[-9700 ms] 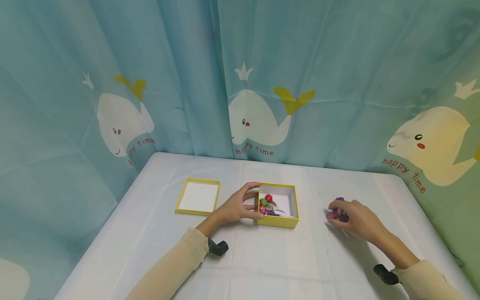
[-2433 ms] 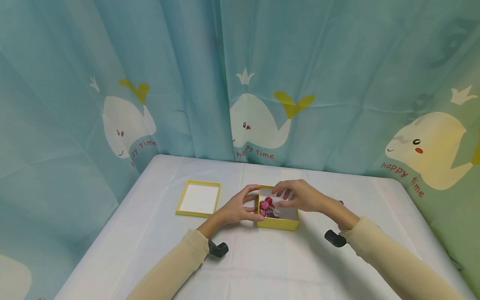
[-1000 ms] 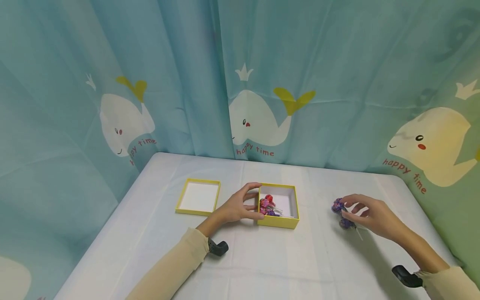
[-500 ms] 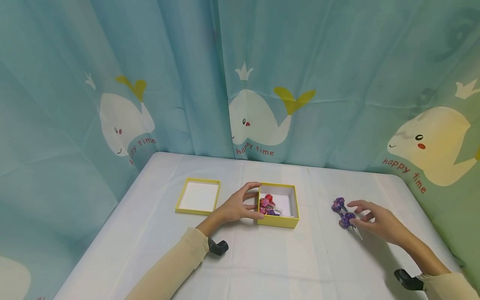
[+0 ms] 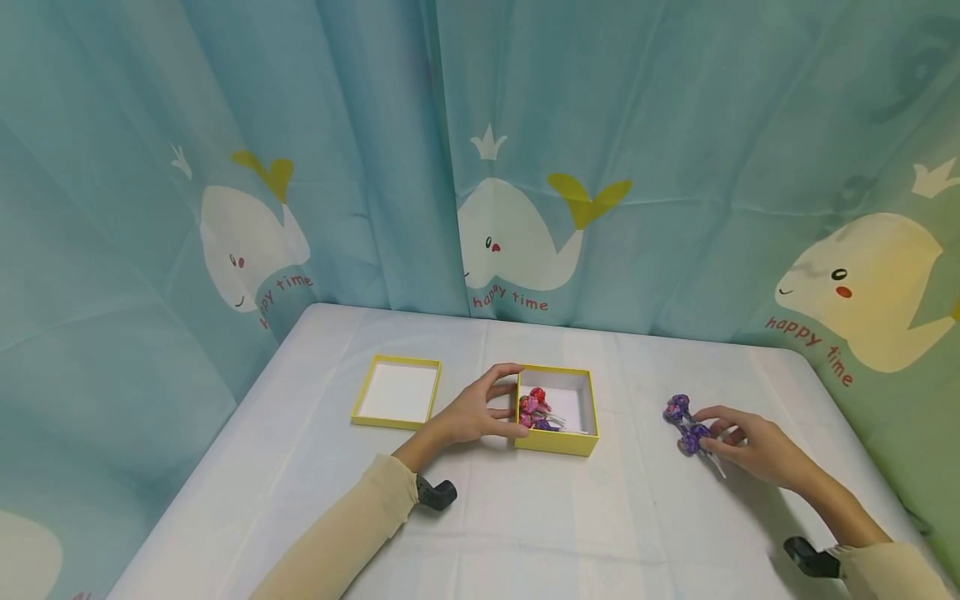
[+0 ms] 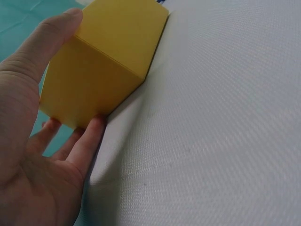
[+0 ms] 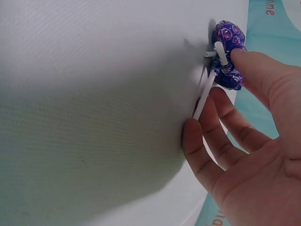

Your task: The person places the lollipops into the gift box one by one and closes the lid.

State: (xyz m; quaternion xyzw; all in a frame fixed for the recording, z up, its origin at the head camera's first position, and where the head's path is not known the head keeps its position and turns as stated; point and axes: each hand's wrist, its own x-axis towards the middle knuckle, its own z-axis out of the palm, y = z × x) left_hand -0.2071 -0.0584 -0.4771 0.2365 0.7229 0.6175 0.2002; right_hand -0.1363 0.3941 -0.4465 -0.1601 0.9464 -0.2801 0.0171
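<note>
My left hand [image 5: 471, 414] holds the left side of a yellow box [image 5: 557, 443] with a white inside, thumb at the front corner and fingers along the wall. The left wrist view shows the thumb and fingertips against the yellow box [image 6: 113, 37]. Inside lie several lollipops [image 5: 534, 404] in red, pink and purple wrappers, with white sticks. Farther right, my right hand [image 5: 761, 450] reaches over several purple-wrapped lollipops [image 5: 690, 440] on the table, thumb and forefinger apart. In the right wrist view the thumb touches or nearly touches a purple lollipop [image 7: 229, 35]; the forefinger is mostly hidden.
A yellow-edged box lid [image 5: 397, 392] lies inside up, left of the box. White cloth covers the table [image 5: 555, 525]. A blue curtain [image 5: 375, 167] with whale prints hangs behind it.
Over ten seconds, the lollipops in the box shifted; a green one no longer shows. My right hand went to the box, then back to the purple lollipops. My left hand stayed on the box.
</note>
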